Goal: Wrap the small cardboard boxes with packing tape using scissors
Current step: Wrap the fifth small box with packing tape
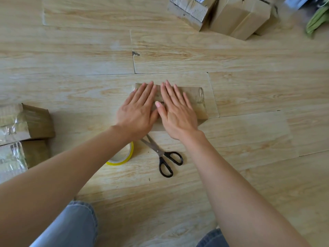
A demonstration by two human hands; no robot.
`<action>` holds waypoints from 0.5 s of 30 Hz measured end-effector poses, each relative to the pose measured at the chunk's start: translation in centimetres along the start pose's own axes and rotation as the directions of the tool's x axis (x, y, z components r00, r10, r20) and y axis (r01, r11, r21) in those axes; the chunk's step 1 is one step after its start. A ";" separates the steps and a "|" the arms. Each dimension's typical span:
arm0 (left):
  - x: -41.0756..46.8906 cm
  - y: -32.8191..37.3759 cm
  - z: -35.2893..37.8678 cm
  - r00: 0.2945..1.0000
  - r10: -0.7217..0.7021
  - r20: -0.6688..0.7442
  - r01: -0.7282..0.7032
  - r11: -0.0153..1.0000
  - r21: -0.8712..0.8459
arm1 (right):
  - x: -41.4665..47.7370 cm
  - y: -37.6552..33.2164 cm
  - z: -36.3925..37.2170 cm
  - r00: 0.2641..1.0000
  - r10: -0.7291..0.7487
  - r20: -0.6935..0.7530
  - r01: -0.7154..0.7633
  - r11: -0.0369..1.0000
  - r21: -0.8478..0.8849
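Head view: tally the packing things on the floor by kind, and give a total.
Cardboard boxes: 5 plain to see; a sixth may hide at top right
Tape roll: 1
Scissors: 1
Total: 7

Bare floor (80, 56) lies open beyond the box (195, 102) and on both sides of it; its near side is crowded, with scissors (161, 154) and tape roll (131, 151) lying just beside it. Taped boxes (26, 122) block the left edge; more boxes (238, 16) fill the far right corner.
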State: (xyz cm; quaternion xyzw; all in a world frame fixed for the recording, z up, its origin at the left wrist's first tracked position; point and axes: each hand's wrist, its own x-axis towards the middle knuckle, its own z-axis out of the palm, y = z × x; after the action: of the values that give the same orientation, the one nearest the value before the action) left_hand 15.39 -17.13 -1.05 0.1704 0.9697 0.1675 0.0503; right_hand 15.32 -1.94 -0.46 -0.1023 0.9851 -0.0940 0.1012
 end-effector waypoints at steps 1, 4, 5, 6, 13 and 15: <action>0.1 -0.3 -0.1 0.999 -0.031 0.018 0.031 0.999 -0.027 | -0.2 0.5 -0.1 1.000 0.007 0.013 -0.007 1.000 -0.016; 0.3 -0.8 -0.1 0.993 -0.094 0.067 0.095 0.995 -0.010 | -0.7 1.7 -0.6 0.995 0.099 0.032 -0.098 0.995 -0.036; 0.3 -0.7 -0.1 0.993 -0.096 0.063 0.095 0.995 0.025 | -0.8 1.7 -0.7 0.991 0.132 0.026 -0.132 0.991 -0.019; 0.3 -0.6 -0.2 0.996 -0.084 0.033 0.082 0.995 0.054 | -0.7 1.5 -0.9 0.989 0.144 0.007 -0.144 0.989 0.006; 0.2 -0.2 0.1 0.999 0.044 -0.019 -0.043 0.998 0.048 | 0.2 -0.6 -0.4 1.000 -0.024 -0.010 0.024 1.000 0.011; 0.4 -0.6 0.4 1.000 0.003 -0.002 -0.003 1.000 -0.015 | -0.1 0.1 -0.1 1.000 -0.014 -0.023 0.013 1.000 -0.018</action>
State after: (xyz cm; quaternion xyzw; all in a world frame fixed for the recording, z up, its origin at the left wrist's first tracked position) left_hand 14.87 -17.45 -1.65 0.1713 0.9682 0.1751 0.0503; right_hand 15.37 -1.78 -0.33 -0.1086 0.9863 -0.0872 0.0880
